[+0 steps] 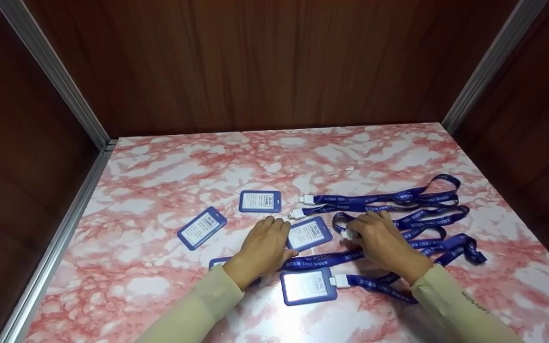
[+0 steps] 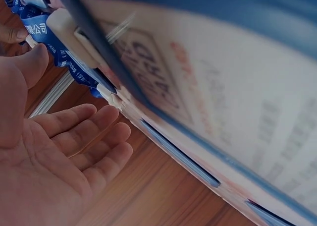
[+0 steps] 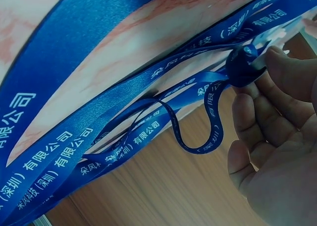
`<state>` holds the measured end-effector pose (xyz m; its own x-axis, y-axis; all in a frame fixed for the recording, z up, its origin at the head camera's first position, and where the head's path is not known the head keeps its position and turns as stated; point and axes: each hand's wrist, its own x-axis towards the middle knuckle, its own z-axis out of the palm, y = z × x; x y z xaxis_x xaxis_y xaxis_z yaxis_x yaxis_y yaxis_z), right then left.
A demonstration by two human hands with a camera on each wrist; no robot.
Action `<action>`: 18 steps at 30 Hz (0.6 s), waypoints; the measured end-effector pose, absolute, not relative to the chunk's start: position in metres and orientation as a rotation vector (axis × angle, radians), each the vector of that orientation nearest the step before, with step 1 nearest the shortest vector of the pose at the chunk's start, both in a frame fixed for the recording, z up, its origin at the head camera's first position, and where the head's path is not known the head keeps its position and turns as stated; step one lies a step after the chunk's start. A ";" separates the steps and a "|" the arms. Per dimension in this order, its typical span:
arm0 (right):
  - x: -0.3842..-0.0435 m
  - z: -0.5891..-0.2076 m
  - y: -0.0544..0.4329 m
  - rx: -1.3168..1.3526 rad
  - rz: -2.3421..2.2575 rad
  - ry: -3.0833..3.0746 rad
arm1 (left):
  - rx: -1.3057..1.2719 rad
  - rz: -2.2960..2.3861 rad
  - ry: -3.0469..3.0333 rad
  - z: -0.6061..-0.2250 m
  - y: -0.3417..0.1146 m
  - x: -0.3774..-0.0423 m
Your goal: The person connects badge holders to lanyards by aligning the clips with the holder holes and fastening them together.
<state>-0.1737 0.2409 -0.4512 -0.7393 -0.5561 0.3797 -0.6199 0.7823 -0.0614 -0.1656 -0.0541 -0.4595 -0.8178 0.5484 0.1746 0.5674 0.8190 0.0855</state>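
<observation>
My left hand (image 1: pixel 265 243) lies palm-down at the left edge of a blue-framed ID card holder (image 1: pixel 309 233). In the left wrist view, its fingers (image 2: pixel 94 132) are loosely extended with nothing between them and the thumb. Between thumb and fingers, my right hand (image 1: pixel 381 238) pinches a blue lanyard (image 3: pixel 245 65) close to its white clip (image 1: pixel 348 234). That clip points left toward the card holder, a short distance away. A loop of strap hangs below the fingers in the right wrist view.
Nearest me, a card holder (image 1: pixel 309 287) is joined to a lanyard's clip (image 1: pixel 340 281). Another holder (image 1: pixel 219 261) is partly hidden by the left arm. Two loose holders (image 1: pixel 260 201) (image 1: pixel 202 228) lie farther left. Several lanyards (image 1: pixel 374 197) stretch rightward on the marbled table (image 1: pixel 169 171).
</observation>
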 end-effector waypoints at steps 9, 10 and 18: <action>-0.173 -0.451 0.241 0.896 0.273 -2.636 | -0.871 -0.142 -2.907 -0.457 -0.051 -0.166; -0.173 -0.451 0.241 0.899 0.273 -2.635 | -0.869 -0.134 -2.902 -0.458 -0.051 -0.166; -0.173 -0.450 0.238 0.903 0.274 -2.626 | -0.858 -0.087 -2.925 -0.460 -0.048 -0.170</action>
